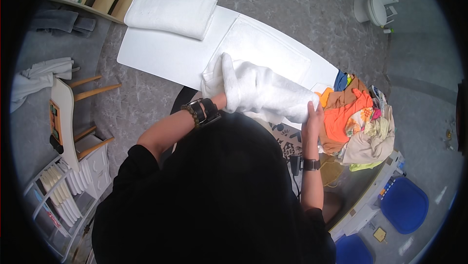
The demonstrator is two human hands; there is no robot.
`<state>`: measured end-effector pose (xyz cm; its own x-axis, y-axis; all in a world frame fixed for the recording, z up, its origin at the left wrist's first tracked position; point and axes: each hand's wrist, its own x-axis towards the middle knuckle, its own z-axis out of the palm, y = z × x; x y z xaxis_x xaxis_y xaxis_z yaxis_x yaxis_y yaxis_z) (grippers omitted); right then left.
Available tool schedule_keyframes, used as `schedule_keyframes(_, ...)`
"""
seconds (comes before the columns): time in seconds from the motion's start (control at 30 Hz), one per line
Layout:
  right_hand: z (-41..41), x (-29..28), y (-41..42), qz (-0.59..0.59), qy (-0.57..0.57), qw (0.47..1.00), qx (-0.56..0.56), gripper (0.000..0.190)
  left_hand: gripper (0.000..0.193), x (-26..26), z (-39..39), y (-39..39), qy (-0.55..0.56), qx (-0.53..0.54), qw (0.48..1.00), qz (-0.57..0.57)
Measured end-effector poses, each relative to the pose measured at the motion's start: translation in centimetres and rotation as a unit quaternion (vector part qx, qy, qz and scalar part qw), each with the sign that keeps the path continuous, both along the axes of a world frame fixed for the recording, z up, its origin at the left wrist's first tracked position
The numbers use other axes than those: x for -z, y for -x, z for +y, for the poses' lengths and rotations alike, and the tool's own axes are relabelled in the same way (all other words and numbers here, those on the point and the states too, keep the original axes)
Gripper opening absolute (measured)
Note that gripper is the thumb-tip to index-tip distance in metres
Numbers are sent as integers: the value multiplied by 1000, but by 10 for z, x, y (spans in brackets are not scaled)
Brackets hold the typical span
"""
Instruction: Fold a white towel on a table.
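A white towel is raised and partly folded over the near side of the white table. My left hand is covered by the towel's folded left end; just the wrist and forearm show. At the towel's right end, my right hand grips the edge with thumb and fingers. Beneath and behind it, another white cloth lies flat on the white tabletop. A thick folded white towel rests at the table's far left.
A heap of mixed clothes lies at the table's right end. A wooden shelf unit adjoins the far left corner. A white chair and a rack of hangers are at left. Blue chairs stand lower right.
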<state>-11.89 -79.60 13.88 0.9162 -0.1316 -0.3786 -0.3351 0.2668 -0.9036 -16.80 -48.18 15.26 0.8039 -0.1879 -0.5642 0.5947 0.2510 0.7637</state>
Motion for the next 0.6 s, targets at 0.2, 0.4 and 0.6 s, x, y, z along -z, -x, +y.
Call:
schedule_keyframes(0.2, -4, 2, -1, -14, 23, 1000, -13, 27, 39, -1, -10, -19, 20, -11, 1000, 11)
schedule_keyframes(0.4, -6, 1, 0, -28, 28, 999, -5, 27, 39, 0, -4, -29, 38, -21, 999, 22)
schedule_keyframes(0.6, -22, 7, -5, -15, -7, 1000, 26, 26, 39, 1, 51, 1, 51, -25, 998, 39)
